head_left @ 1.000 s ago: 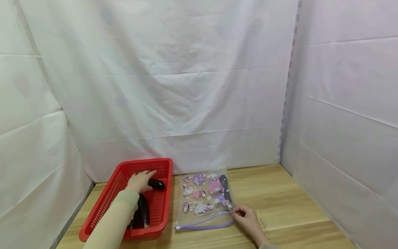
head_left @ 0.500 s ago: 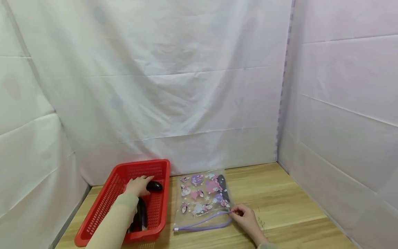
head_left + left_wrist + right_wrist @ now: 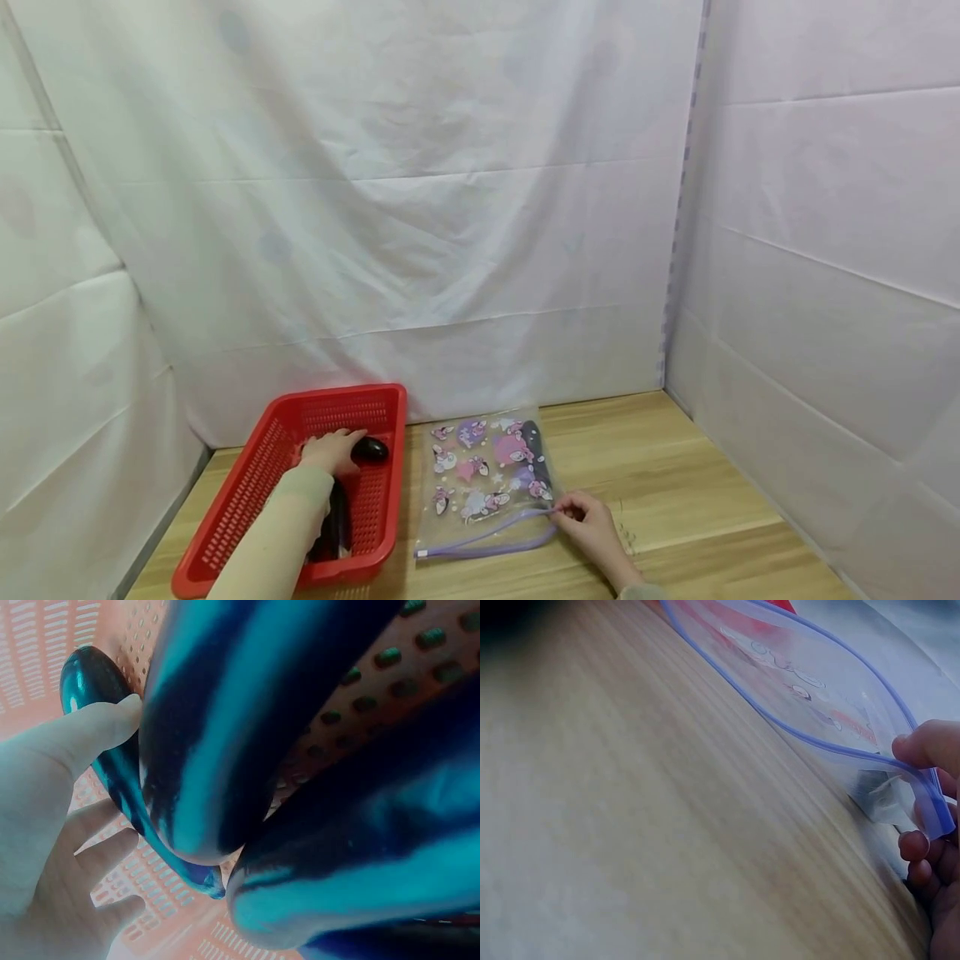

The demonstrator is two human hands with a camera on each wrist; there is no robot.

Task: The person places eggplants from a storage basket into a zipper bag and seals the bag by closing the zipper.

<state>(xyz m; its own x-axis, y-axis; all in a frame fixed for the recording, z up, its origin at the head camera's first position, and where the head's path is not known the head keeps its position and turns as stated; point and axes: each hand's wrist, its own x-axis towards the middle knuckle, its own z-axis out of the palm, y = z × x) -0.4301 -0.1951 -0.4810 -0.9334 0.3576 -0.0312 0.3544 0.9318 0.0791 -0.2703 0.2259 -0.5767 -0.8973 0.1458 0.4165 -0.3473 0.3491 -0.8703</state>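
1. I have the left hand down in the red plastic basket, at the left of the scene. Its thumb lies across the far eggplant and stands well apart from the fingers, which are spread and loosely extended along that eggplant's other side. I cannot tell how firmly they touch it.
2. The far eggplant lies on the basket floor, toward the far right of the basket. The near eggplants lie closer to me, partly hidden by the sleeve; my left wrist view shows two of them large, their ends close together.
3. My right hand pinches the clear zip bag at the near right corner, thumb on one face and fingertips curled to the other.
4. The bag lies flat right of the basket, its mouth toward me. The purple zip strip gapes in a loop, with a white slider at its left end.
5. I see a dark, elongated shape through the bag's far right part.
6. All this rests on a wood-grain table; white cloth hangs behind it.
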